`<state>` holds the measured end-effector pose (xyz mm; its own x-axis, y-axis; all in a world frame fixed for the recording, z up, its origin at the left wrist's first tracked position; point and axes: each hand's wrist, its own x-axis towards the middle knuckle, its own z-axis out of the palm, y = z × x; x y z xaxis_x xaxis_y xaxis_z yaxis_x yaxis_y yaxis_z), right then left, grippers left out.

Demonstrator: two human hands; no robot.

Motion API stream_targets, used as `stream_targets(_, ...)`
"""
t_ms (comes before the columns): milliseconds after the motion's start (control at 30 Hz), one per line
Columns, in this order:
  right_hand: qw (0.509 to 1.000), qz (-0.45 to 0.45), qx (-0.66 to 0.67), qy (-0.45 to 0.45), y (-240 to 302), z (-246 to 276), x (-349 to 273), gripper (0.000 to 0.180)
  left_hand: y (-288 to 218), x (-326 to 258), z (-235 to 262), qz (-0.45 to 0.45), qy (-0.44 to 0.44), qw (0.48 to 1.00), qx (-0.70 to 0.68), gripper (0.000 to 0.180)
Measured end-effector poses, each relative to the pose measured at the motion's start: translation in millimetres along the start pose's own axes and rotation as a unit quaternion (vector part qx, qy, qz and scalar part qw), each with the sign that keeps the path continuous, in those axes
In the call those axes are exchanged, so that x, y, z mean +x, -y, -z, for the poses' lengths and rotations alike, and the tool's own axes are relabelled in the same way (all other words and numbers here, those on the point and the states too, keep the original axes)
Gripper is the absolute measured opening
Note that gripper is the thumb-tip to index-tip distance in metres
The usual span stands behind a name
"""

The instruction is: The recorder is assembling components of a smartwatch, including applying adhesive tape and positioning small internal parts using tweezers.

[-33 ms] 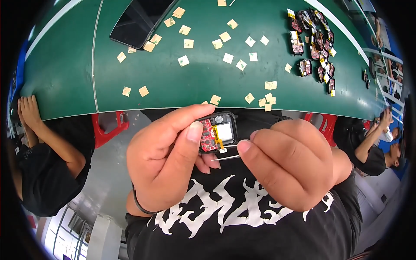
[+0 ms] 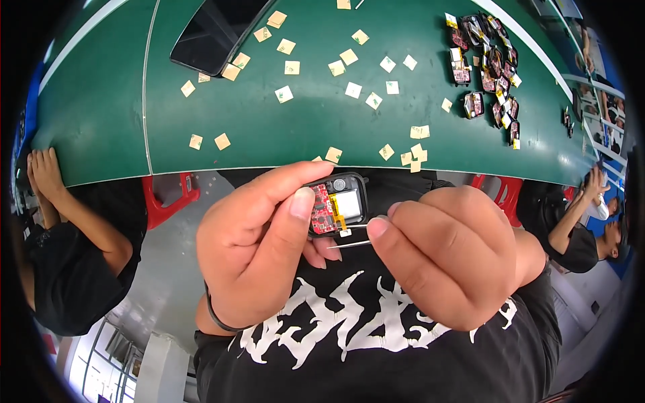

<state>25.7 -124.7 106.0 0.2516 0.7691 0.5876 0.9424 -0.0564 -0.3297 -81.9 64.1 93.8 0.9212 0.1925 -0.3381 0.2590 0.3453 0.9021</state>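
Between thumb and fingers, my left hand [image 2: 259, 242] grips a small black device housing [image 2: 363, 195] with its inside facing up. Inside it lie a red circuit board [image 2: 324, 213], a silvery-white block [image 2: 348, 203] and a yellow flex strip [image 2: 338, 212] that ends in a small white tab [image 2: 346, 233] at the lower edge. My right hand [image 2: 450, 255] is closed on a pair of metal tweezers [image 2: 349, 244]. Their two tips are apart: the upper one reaches the housing's edge near the white tab, the lower one lies below it. Whether the upper tip touches the tab, I cannot tell.
Many small beige squares [image 2: 292, 67] lie scattered over the green table [image 2: 222, 111]. A black phone [image 2: 215, 37] rests at the far left, and several similar open housings [image 2: 473, 105] cluster at the far right. Other people sit on both sides, near red stools [image 2: 168, 201].
My right hand and the tweezers have shifted very slightly. The left hand and the housing look the same.
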Motion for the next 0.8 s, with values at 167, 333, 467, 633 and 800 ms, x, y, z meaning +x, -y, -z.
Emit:
stream_targets(167,0.996,0.045,-0.06,0.051,0,7,5,0.032,2,1,-2,-0.002,-0.01,1.0,-0.012,0.027)
stream_targets(333,0.993,0.059,-0.061,0.078,-2,10,4,0.031,4,3,-3,0.002,-0.008,1.0,-0.005,0.027)
stream_targets(467,0.994,0.06,-0.02,0.09,-7,9,3,0.027,4,3,-6,0.006,-0.001,1.0,0.024,0.028)
stream_targets(633,0.989,0.08,0.021,0.126,-22,18,4,0.026,3,5,-8,0.01,0.016,0.998,0.057,0.028)
stream_targets(800,0.988,0.101,0.045,0.107,-34,19,2,0.026,1,6,-9,0.005,0.041,0.997,0.07,0.027)
